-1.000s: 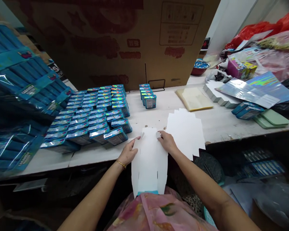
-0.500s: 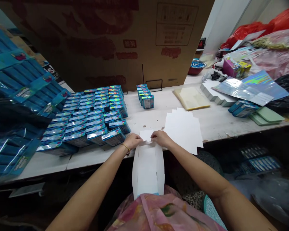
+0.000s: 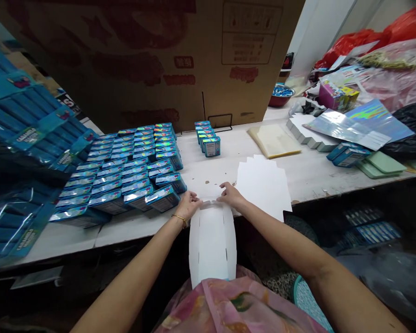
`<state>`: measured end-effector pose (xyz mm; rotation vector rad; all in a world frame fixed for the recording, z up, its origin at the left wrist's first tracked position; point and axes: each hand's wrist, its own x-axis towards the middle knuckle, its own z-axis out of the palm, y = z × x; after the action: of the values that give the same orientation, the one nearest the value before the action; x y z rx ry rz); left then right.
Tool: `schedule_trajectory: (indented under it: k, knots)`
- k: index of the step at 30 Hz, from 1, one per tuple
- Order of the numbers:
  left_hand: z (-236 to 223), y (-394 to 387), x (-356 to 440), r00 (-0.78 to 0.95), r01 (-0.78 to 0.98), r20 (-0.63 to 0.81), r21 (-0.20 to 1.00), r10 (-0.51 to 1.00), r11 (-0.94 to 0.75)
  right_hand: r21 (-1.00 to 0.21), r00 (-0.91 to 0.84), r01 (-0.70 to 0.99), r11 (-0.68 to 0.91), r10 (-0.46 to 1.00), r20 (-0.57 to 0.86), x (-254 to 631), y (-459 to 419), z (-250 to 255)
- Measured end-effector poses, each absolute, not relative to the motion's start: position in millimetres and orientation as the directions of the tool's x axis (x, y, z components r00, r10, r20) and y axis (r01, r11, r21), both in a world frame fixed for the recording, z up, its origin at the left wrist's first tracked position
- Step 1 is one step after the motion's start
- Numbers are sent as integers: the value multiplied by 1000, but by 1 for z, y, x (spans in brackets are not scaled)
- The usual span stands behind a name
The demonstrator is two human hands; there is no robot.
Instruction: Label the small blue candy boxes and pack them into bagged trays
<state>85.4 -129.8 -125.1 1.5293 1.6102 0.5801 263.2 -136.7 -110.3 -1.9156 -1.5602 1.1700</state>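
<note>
A flat white carton blank point(image 3: 212, 243) hangs from the table's front edge down to my lap. My left hand point(image 3: 187, 206) pinches its top left corner, and my right hand point(image 3: 230, 196) pinches its top right corner. Both sets of fingers are closed on the folded top flap, which lies against the white table point(image 3: 308, 178). A stack of more white carton blanks point(image 3: 263, 185) lies just right of my right hand. Rows of assembled blue boxes point(image 3: 131, 169) stand left of my left hand.
A large brown cardboard box point(image 3: 152, 60) stands along the back of the table. Wrapped blue packs point(image 3: 24, 138) pile up at the left. A short row of blue boxes point(image 3: 208, 138), a yellowish sheet stack point(image 3: 273, 141), holographic sheets point(image 3: 360, 122) and bags lie further back and to the right.
My hands moved together from the blank's sides to its top edge. The top flap is folded over, and the blank has slid slightly down toward me.
</note>
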Motion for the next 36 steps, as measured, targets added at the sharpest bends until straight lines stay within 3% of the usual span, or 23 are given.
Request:
schedule_trajectory:
  k: [4,7,14,17,21,24,26,30,33,36]
  knots:
    - [-116,-133,86,153,718,-176,696,972,13,-781,37,560,-277,950,-310,258,-143,-109]
    - [-111,-134,88,155,782,-200,623,968,4,-805,16,537,-253,957,-290,255,-148,-105]
    - [-102,-139,92,212,840,-251,540,944,-45,-860,-169,342,-378,876,-452,260,-143,-104]
    - [-96,-140,89,237,815,-247,577,940,-55,-829,-253,394,-397,820,-513,264,-137,-99]
    - [-93,-139,85,267,845,-292,530,918,-77,-732,-367,661,-167,779,-509,256,-126,-88]
    - [-95,-136,86,277,885,-304,451,912,-118,-492,-378,863,113,791,-481,232,-118,-83]
    - [-97,-133,88,285,902,-293,405,913,-151,-404,-355,895,190,851,-387,214,-116,-82]
    - [-100,-133,88,290,904,-302,398,908,-156,-506,-349,840,195,909,-230,212,-132,-80]
    - [-95,-151,80,250,866,-148,475,957,-153,-569,-328,803,177,929,-173,249,-155,-76]
    - [-85,-190,72,252,803,241,489,937,-341,-595,-291,793,134,940,-177,290,-167,-74]
